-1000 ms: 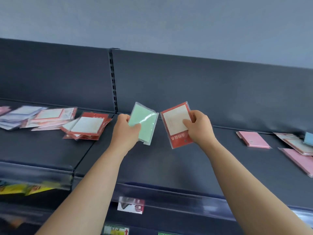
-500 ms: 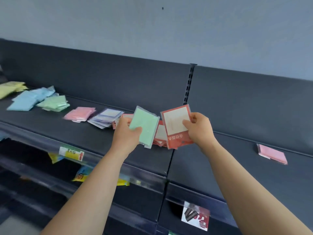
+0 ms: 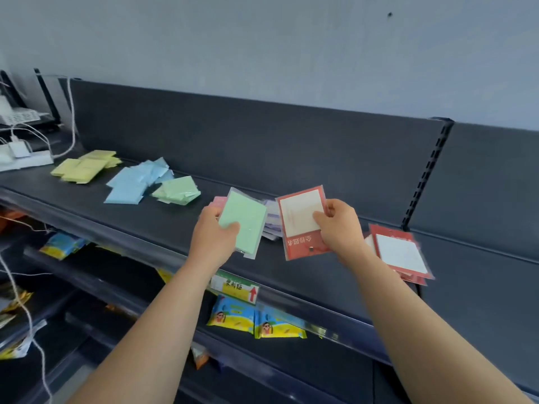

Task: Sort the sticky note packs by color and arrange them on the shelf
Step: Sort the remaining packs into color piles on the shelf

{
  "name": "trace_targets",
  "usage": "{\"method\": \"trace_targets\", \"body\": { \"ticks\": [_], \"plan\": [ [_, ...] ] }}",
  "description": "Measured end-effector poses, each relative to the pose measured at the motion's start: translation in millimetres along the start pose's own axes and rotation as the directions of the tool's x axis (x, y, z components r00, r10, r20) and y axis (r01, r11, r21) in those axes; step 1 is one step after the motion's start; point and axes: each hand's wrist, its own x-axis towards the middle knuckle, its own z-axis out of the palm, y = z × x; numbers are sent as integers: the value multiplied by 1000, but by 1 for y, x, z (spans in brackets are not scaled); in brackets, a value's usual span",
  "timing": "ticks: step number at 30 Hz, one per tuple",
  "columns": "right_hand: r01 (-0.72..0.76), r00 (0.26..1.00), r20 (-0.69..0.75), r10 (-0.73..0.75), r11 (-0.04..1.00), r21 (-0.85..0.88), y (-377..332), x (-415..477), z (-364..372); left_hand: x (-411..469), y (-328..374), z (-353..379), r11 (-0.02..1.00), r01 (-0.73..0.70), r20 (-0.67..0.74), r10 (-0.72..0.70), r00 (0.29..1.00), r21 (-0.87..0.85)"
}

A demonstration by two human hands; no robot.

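My left hand [image 3: 214,237] grips a green sticky note pack [image 3: 244,220] in clear wrap above the dark shelf [image 3: 145,225]. My right hand [image 3: 338,228] holds a red-framed white pack [image 3: 300,220] beside it. On the shelf lie sorted piles: yellow packs [image 3: 84,166], blue packs [image 3: 134,180], green packs [image 3: 178,191]. A pink pile [image 3: 219,201] and a purple pile [image 3: 272,221] sit mostly hidden behind the held packs. A stack of red-framed packs [image 3: 399,252] lies to the right of my right hand.
A power strip with white cables [image 3: 23,157] sits at the shelf's far left end. A price label [image 3: 234,287] hangs on the shelf's front rail. Blue-and-yellow wipe packets [image 3: 256,320] lie on the lower shelf. A slotted upright [image 3: 425,173] divides the back panel.
The view has swung left along the shelf, bringing the yellow, blue and green piles into sight. Both hands keep the same packs and have moved left with the view.
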Motion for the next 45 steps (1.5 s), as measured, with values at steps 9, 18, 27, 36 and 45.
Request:
{"method": "trace_targets", "body": {
  "ticks": [9,18,27,36,45],
  "plan": [
    [75,993,94,-76,997,11,-25,47,68,53,-23,-37,999,31,-115,-34,993,-31],
    [100,983,152,-102,995,20,-52,80,136,112,-49,-79,998,60,-224,-64,973,-24],
    [19,997,68,-25,997,80,-85,102,193,197,-59,-134,1000,12,-201,-9,980,11],
    [-79,988,-134,79,997,3,-96,96,225,248,-66,-130,953,-97,97,72,993,286],
    [-135,968,-213,128,991,-15,-101,91,226,264,-79,-136,895,-172,221,85,971,411]
  ]
}}
